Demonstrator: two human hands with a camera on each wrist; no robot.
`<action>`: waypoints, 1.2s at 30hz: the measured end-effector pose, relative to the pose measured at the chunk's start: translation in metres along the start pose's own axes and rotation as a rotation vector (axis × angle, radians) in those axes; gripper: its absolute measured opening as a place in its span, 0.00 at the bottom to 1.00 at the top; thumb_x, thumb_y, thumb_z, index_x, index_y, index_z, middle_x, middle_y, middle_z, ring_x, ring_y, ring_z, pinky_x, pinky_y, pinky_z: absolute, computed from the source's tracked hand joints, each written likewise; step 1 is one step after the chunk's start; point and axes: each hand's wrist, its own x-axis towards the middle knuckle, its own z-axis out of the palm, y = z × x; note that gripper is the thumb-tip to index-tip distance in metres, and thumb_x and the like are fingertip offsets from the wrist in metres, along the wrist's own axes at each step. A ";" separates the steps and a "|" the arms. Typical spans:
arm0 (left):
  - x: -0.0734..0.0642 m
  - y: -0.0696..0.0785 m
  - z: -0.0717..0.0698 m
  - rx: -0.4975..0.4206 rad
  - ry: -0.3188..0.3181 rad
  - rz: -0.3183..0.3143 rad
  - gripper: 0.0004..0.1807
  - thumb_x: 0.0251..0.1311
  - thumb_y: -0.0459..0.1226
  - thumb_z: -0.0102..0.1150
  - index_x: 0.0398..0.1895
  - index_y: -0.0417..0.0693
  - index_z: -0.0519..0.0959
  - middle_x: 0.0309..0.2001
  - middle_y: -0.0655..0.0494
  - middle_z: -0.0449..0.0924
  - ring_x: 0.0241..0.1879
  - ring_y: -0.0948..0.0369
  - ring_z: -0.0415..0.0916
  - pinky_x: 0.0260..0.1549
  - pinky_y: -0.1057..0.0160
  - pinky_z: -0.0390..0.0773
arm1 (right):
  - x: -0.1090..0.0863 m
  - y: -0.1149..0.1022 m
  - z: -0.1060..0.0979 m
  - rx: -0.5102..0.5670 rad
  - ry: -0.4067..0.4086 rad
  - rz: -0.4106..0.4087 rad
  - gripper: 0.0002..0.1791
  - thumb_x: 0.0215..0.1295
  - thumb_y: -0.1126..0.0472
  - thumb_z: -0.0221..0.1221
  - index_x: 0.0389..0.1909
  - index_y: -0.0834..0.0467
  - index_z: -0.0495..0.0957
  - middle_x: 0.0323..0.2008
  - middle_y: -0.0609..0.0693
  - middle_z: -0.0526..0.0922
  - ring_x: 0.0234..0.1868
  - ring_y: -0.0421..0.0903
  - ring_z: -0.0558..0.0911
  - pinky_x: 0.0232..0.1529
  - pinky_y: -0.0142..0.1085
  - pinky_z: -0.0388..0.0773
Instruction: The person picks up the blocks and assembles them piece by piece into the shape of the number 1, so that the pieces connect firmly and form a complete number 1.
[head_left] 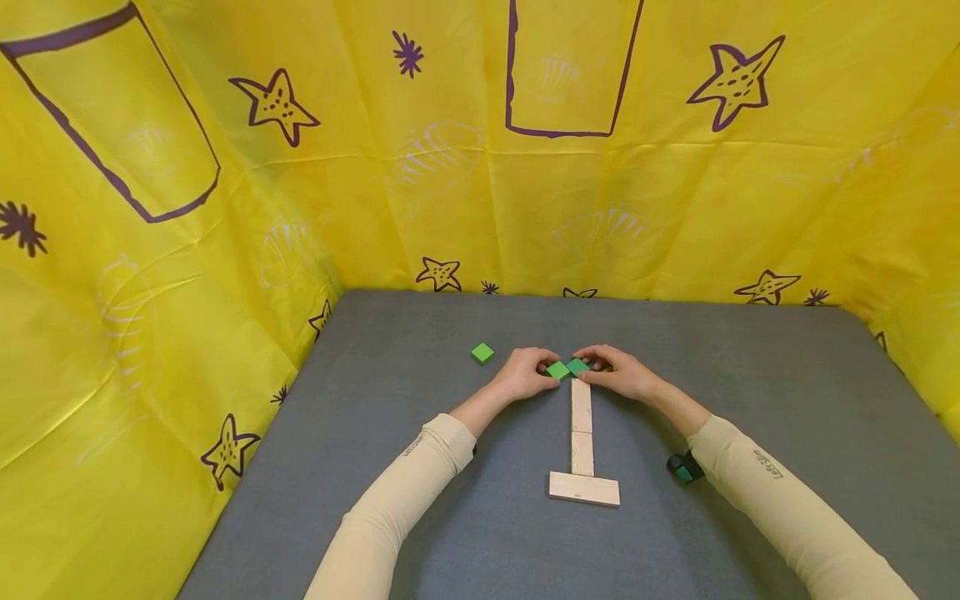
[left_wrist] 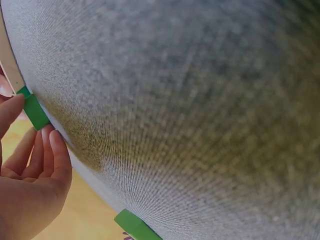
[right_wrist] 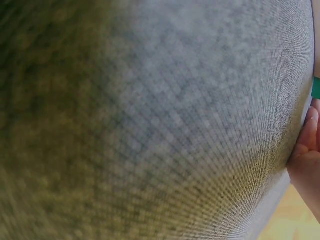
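Observation:
My left hand (head_left: 525,372) pinches a light green square block (head_left: 558,371) between thumb and fingers. Beside it, the right hand (head_left: 618,372) holds a darker green block (head_left: 578,367) in the same manner, and the two blocks meet or nearly meet at their corners. They lie at the far end of a row of two pale wooden planks (head_left: 582,407) placed end to end. Across the row's near end is a third wooden plank (head_left: 584,488). In the left wrist view, the fingers hold the light green block (left_wrist: 36,112) close to the plank's end.
Another light green block (head_left: 482,353) lies on the grey table (head_left: 360,467), left of my left hand. A dark item with a green patch (head_left: 682,472) shows by the right cuff. Yellow patterned cloth (head_left: 480,192) hangs behind and at both sides.

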 end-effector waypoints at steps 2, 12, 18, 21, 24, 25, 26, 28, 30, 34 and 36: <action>0.000 -0.001 0.000 -0.002 0.007 0.009 0.22 0.58 0.37 0.68 0.57 0.42 0.79 0.46 0.50 0.82 0.43 0.60 0.77 0.41 0.67 0.76 | 0.001 0.001 0.000 0.006 0.003 -0.006 0.22 0.68 0.57 0.60 0.60 0.60 0.74 0.44 0.54 0.75 0.44 0.50 0.72 0.45 0.43 0.70; -0.002 -0.002 0.001 -0.029 0.015 0.019 0.24 0.59 0.37 0.67 0.58 0.42 0.78 0.48 0.49 0.82 0.44 0.58 0.78 0.42 0.66 0.76 | 0.000 0.001 0.002 0.017 0.021 -0.037 0.21 0.68 0.57 0.61 0.59 0.61 0.75 0.45 0.55 0.76 0.43 0.48 0.73 0.44 0.40 0.71; -0.004 -0.002 0.001 -0.042 0.035 0.017 0.23 0.58 0.37 0.68 0.58 0.42 0.78 0.50 0.49 0.81 0.46 0.58 0.78 0.44 0.67 0.76 | -0.001 0.001 0.003 0.034 0.018 -0.044 0.22 0.68 0.58 0.60 0.59 0.63 0.74 0.45 0.56 0.76 0.43 0.49 0.73 0.45 0.42 0.71; -0.006 -0.002 0.000 -0.070 0.068 0.015 0.22 0.59 0.37 0.67 0.56 0.43 0.79 0.49 0.49 0.80 0.47 0.57 0.78 0.44 0.66 0.77 | -0.001 0.001 0.002 0.023 0.013 -0.042 0.22 0.69 0.58 0.60 0.60 0.63 0.74 0.46 0.57 0.76 0.44 0.49 0.73 0.45 0.42 0.71; -0.008 -0.002 0.000 -0.114 0.110 0.006 0.19 0.58 0.36 0.67 0.54 0.43 0.80 0.48 0.49 0.81 0.46 0.57 0.78 0.44 0.65 0.77 | 0.000 0.002 0.002 0.011 0.013 -0.035 0.22 0.69 0.57 0.60 0.60 0.62 0.74 0.46 0.56 0.76 0.44 0.49 0.73 0.45 0.42 0.71; -0.009 -0.002 -0.001 -0.128 0.121 0.001 0.19 0.58 0.36 0.67 0.53 0.43 0.81 0.47 0.50 0.81 0.46 0.57 0.78 0.44 0.65 0.77 | 0.000 0.002 0.002 0.010 0.014 -0.033 0.22 0.69 0.57 0.60 0.60 0.62 0.74 0.46 0.56 0.75 0.44 0.49 0.73 0.45 0.42 0.71; -0.010 -0.002 -0.001 -0.144 0.131 -0.004 0.18 0.58 0.36 0.67 0.53 0.43 0.81 0.47 0.50 0.81 0.45 0.57 0.78 0.43 0.66 0.77 | 0.001 0.002 0.001 0.010 0.015 -0.031 0.22 0.69 0.57 0.60 0.60 0.61 0.74 0.46 0.56 0.75 0.44 0.49 0.73 0.46 0.43 0.71; -0.011 -0.003 -0.001 -0.176 0.147 -0.021 0.17 0.58 0.36 0.68 0.52 0.44 0.82 0.46 0.51 0.81 0.44 0.58 0.78 0.42 0.66 0.77 | 0.001 0.002 0.001 0.013 0.014 -0.035 0.22 0.69 0.58 0.60 0.60 0.62 0.74 0.45 0.55 0.75 0.44 0.50 0.73 0.46 0.43 0.71; -0.013 -0.004 -0.002 -0.208 0.161 -0.039 0.17 0.58 0.36 0.68 0.51 0.45 0.82 0.46 0.52 0.82 0.44 0.59 0.78 0.41 0.67 0.77 | 0.001 0.001 0.001 0.016 0.013 -0.036 0.22 0.69 0.58 0.60 0.60 0.62 0.74 0.45 0.55 0.75 0.44 0.50 0.72 0.46 0.44 0.71; -0.016 -0.004 -0.004 -0.269 0.178 -0.079 0.16 0.58 0.36 0.67 0.50 0.46 0.83 0.46 0.53 0.83 0.44 0.59 0.79 0.40 0.66 0.77 | 0.000 0.000 0.001 0.014 0.014 -0.035 0.21 0.68 0.58 0.60 0.60 0.62 0.74 0.45 0.55 0.75 0.44 0.50 0.72 0.46 0.44 0.70; -0.018 -0.004 -0.006 -0.304 0.184 -0.098 0.15 0.58 0.36 0.67 0.49 0.46 0.83 0.46 0.53 0.83 0.43 0.59 0.79 0.40 0.66 0.77 | 0.000 0.000 0.002 0.012 0.013 -0.031 0.22 0.69 0.58 0.60 0.60 0.61 0.74 0.45 0.55 0.75 0.44 0.50 0.72 0.46 0.43 0.70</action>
